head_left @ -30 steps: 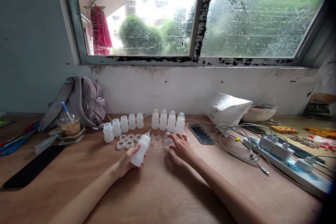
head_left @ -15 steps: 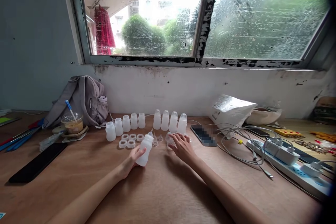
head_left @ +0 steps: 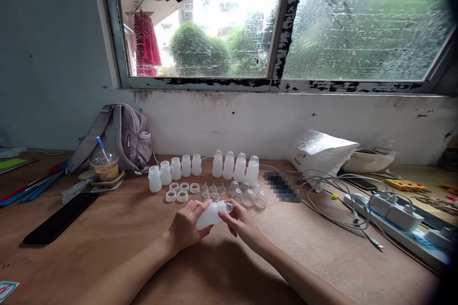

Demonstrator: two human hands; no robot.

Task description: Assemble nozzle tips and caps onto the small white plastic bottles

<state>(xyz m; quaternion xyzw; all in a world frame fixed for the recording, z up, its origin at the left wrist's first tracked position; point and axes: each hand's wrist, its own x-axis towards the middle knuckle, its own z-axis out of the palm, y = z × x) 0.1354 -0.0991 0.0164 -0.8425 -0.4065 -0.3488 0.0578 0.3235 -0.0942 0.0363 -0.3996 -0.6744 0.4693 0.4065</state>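
My left hand (head_left: 186, 224) is wrapped round a frosted white baby bottle (head_left: 207, 215), tilted with its top to the right just above the table. At that top, the fingers of my right hand (head_left: 245, 225) are closed on a clear domed cap (head_left: 229, 207), which meets the bottle's collar. Beyond my hands lie white collar rings (head_left: 171, 196), clear teats (head_left: 213, 188) and several clear domed caps (head_left: 248, 197). A row of open bottles (head_left: 175, 168) stands behind at the left, and capped bottles (head_left: 240, 167) stand to the right of them.
On the left are a black flat slab (head_left: 60, 218), a drink cup (head_left: 105, 167) and a grey backpack (head_left: 121, 138). A phone (head_left: 282, 187), cables (head_left: 322, 209), a white bag (head_left: 322, 155) and a power strip (head_left: 393, 221) occupy the right. A window wall (head_left: 214, 124) bounds the back.
My right hand has come back from the group of clear caps to the bottle's top, bringing a cap. My left hand has tipped the bottle further to the right and moved slightly right.
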